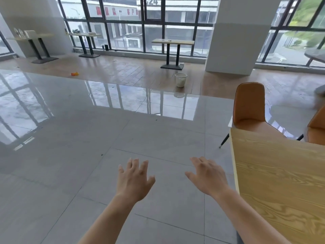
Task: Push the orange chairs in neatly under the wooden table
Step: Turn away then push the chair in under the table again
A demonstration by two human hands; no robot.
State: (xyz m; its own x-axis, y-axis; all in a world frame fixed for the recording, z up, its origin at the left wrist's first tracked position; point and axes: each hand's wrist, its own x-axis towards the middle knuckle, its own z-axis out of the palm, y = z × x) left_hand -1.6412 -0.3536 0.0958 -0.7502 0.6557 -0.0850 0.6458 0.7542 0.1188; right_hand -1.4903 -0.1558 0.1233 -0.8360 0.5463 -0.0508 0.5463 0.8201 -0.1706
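1. The nearer orange chair (pixel 249 104) stands at the far end of the wooden table (pixel 281 182), on the right of the scene. Its seat already reaches in under the far edge and its back stands upright and apart from the tabletop. It looks partly tucked, not fully; how square it sits I cannot tell from here.

2. A second orange chair (pixel 316 129) shows at the far right, cut off by the frame edge. It seems angled toward the table. If it is pushed without first being turned, it will likely go in crooked or catch the first chair.

3. One dark chair leg (pixel 224 140) splays out past the table's far-left corner. A hard shove could drive a leg against the table's base, which is hidden, and jolt the table out of line.

4. The left hand (pixel 134 180) and right hand (pixel 208 176) both hover over bare floor, near the viewer and well apart from either chair. Fingers are spread wide and hold nothing. The right hand is just beside the table's left edge, so a quick reach toward the chairs could knock that edge.

5. The grey floor tiles (pixel 105 138) are glossy and mirror the windows. Chair feet will probably slide easily, so overshoot is the main risk; a slow push low on the backrest would limit tipping.

6. A white bin (pixel 181 79) stands further off, clear of any likely path.
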